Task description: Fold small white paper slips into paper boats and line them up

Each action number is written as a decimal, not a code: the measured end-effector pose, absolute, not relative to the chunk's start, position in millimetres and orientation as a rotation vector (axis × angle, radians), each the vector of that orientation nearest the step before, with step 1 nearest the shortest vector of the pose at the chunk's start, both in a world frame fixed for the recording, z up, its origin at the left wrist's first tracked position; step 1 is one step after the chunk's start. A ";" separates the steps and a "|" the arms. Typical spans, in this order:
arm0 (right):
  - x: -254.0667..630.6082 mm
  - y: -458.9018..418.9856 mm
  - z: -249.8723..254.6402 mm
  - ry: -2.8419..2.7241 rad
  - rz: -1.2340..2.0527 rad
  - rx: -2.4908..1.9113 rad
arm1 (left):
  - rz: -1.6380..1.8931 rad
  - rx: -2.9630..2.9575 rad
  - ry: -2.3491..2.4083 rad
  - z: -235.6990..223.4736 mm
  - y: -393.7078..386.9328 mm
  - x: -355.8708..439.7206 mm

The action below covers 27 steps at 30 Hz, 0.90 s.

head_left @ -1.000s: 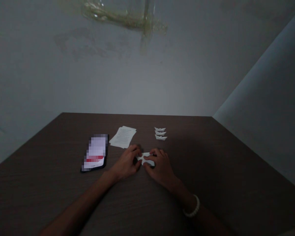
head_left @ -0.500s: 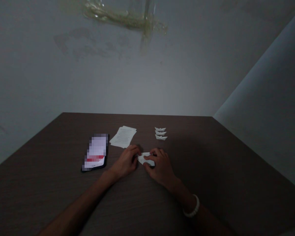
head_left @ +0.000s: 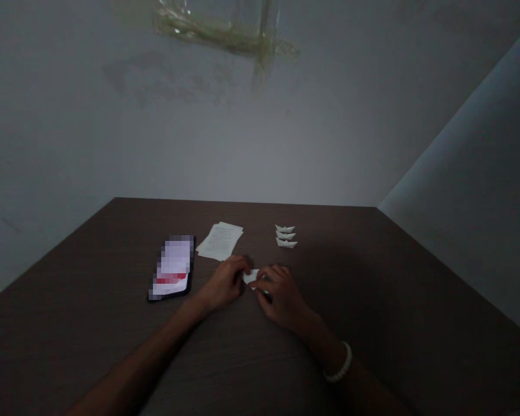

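A small white folded piece of paper (head_left: 252, 277) lies on the brown table between my two hands, partly covered by fingers. My left hand (head_left: 226, 282) grips its left end, fingers curled with the tips on the paper. From the right, my right hand (head_left: 281, 297) holds the other end, thumb and fingers bent onto it. A pale bracelet (head_left: 341, 364) circles the right wrist. Beyond the hands stand three small paper boats (head_left: 286, 236) in a close column. Left of them is a stack of printed paper sheets (head_left: 220, 241).
A phone (head_left: 172, 267) with a lit, blurred screen lies on the left of the table (head_left: 225, 370). A grey wall (head_left: 260, 150) rises behind the table's far edge, with yellowish tape (head_left: 225, 37) high on it. Another pale surface (head_left: 472, 190) slants along the right side.
My right hand has shifted slightly left over the paper, and its fingers now cover more of it. Less of the paper shows. The left hand keeps its hold, and the view has shifted a little.
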State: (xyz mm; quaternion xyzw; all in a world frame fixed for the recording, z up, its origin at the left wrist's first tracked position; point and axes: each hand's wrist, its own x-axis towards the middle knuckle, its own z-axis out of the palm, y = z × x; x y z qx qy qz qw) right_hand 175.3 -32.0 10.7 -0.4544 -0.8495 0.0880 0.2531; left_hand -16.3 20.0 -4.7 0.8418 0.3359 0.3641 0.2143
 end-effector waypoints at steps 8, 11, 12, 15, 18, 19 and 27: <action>172.4 -34.9 21.3 -2.425 0.205 -1.254 | 1.006 2.304 0.987 0.0 21.9 -21.3; 171.3 -35.2 23.2 -2.457 0.182 -1.271 | 0.991 2.332 1.036 3.0 21.5 -22.4; 170.9 -35.1 23.4 -2.468 0.175 -1.275 | 0.977 2.344 1.043 3.6 21.6 -23.0; 170.2 -34.9 23.9 -2.491 0.149 -1.281 | 0.929 2.381 1.055 4.8 22.6 -25.5; 170.3 -35.1 24.7 -2.505 0.129 -1.280 | 0.900 2.408 1.045 5.4 23.3 -28.1; 170.5 -35.2 25.0 -2.509 0.126 -1.277 | 0.896 2.412 1.041 5.4 23.4 -28.6; 170.2 -34.9 25.3 -2.527 0.111 -1.280 | 0.909 2.437 1.042 1.7 23.7 -30.3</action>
